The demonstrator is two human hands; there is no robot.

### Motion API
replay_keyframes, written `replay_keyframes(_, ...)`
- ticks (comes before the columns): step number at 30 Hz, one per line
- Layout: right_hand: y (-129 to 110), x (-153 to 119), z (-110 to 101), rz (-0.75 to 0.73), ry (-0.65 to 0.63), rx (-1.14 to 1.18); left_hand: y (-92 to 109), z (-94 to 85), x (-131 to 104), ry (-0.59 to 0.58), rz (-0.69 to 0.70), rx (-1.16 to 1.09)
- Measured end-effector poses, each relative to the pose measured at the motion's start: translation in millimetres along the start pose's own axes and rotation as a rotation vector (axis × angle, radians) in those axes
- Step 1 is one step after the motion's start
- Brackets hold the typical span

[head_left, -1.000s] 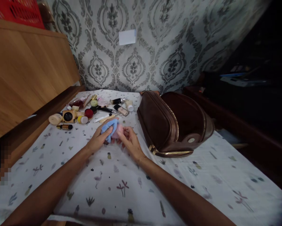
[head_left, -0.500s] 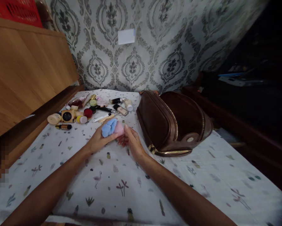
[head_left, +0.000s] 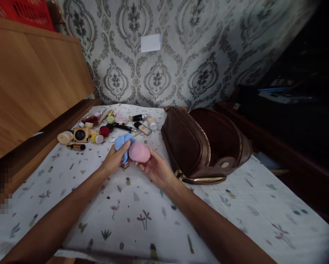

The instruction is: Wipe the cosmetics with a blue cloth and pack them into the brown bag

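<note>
My left hand [head_left: 116, 157] grips a bunched light-blue cloth [head_left: 123, 141], thumb pressed over it. Against the cloth rests a smooth, rounded pink container [head_left: 139, 152]; its exact kind I cannot make out. My right hand [head_left: 157, 168] holds the pink container from the right and below, fingers curled under it. Both hands are above the patterned sheet [head_left: 131, 205]. To the right of them stands a brown leather toiletry bag [head_left: 182, 143], unzipped with its flap folded back.
Several cosmetics lie behind and left of my hands, among them a red-lidded jar [head_left: 104, 131], a foundation bottle [head_left: 142, 128] and a small black-and-gold tube [head_left: 76, 146]. A wooden cabinet [head_left: 38, 73] borders the left side. The patterned wall [head_left: 157, 79] stands behind.
My right hand has turned palm-up and taken the pink container lower and from the right. The container now shows more fully, and the blue cloth has shifted left with my left hand.
</note>
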State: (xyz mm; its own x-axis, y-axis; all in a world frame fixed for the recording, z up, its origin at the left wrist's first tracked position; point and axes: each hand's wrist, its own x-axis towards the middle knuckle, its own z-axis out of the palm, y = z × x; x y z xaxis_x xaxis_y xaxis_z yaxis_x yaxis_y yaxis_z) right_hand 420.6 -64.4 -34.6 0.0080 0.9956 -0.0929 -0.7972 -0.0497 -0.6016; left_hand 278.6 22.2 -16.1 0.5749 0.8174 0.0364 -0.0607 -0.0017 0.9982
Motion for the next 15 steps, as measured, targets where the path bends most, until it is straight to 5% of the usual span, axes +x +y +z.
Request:
replay_keyframes(9,-5.6,3.8,-7.3,-0.007,0.039,0.154,-1.5,-0.8,-4.7,-0.057,0.176,0.232)
replay_keyframes(15,0.6,1.8,-3.9,-0.065,-0.005,0.029,4.5,2.4,-6.1,-0.035,0.214,0.323)
